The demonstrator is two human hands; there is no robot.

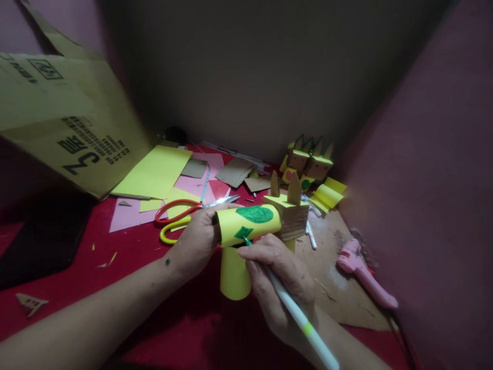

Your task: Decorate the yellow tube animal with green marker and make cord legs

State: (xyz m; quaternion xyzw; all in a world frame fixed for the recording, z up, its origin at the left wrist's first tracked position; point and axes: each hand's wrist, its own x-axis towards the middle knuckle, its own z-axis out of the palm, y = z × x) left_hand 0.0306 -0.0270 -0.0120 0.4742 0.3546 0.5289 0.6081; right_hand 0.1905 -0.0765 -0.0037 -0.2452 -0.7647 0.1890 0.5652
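My left hand (pixel 196 241) grips the left end of a yellow paper tube figure (pixel 227 221), fingers wrapped behind it. The tube lies sideways, with a large green oval and a smaller green diamond on it. A cardboard head (pixel 295 218) with two upright ears joins its right end, and a yellow tube leg (pixel 235 275) hangs below. Closed around a white marker (pixel 295 313), my right hand (pixel 279 277) has the green tip touching the diamond. Red and yellow handled scissors (pixel 181 218) lie behind my left hand.
A large cardboard box (pixel 65 118) stands at left. Yellow sheets (pixel 154 172) and cardboard scraps (pixel 234 172) lie behind the scissors. Similar figures (pixel 308 162) stand at back right. A pink glue gun (pixel 365 272) rests on a cardboard sheet (pixel 342 308) at right.
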